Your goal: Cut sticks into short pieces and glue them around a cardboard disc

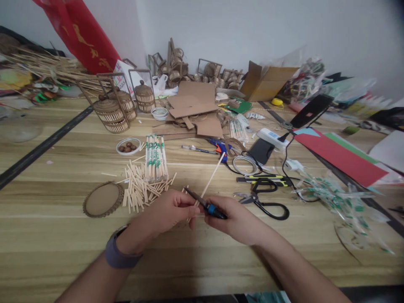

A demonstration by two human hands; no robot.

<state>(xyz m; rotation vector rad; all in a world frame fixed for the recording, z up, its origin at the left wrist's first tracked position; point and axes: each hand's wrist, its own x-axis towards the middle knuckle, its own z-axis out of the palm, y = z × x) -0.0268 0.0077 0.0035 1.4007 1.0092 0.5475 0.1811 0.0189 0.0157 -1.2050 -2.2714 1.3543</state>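
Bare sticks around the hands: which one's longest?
The long stick slanting up from the left hand; those in the loose pile on the table are much shorter.

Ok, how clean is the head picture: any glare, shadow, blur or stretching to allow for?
Head view: even, rather dim light, no strong glare over the left hand or right hand; a soft shadow on the table below them; stick and dark-bladed tool readable; outer edges look stretched and softer, thin sticks at far left included; top right corner darkened.
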